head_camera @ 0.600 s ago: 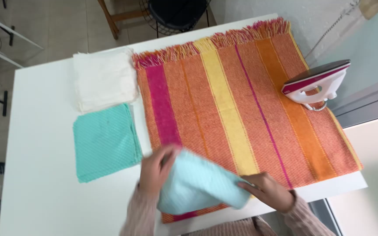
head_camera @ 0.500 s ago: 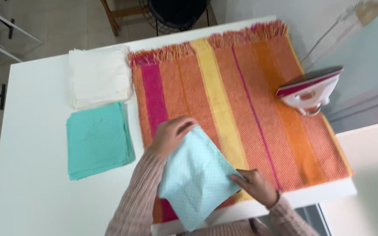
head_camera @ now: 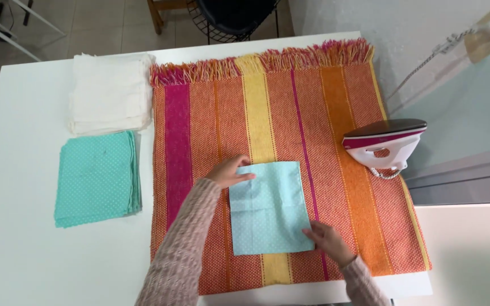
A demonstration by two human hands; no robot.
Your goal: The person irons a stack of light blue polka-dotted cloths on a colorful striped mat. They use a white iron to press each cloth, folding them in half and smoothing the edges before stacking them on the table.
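Observation:
A folded light-blue dotted cloth lies flat on an orange, yellow and pink striped woven mat with a fringe at its far edge. My left hand rests with fingers spread on the cloth's upper left corner. At the lower right corner, my right hand presses the cloth's edge. Both hands lie flat on it without gripping.
On the white table, a stack of turquoise dotted cloths sits left of the mat, with a stack of white cloths behind it. A white and magenta iron stands upright on the mat's right side. A dark chair stands beyond the table.
The light-blue cloth was held up off the mat; now it lies flat on the mat with both hands on its corners.

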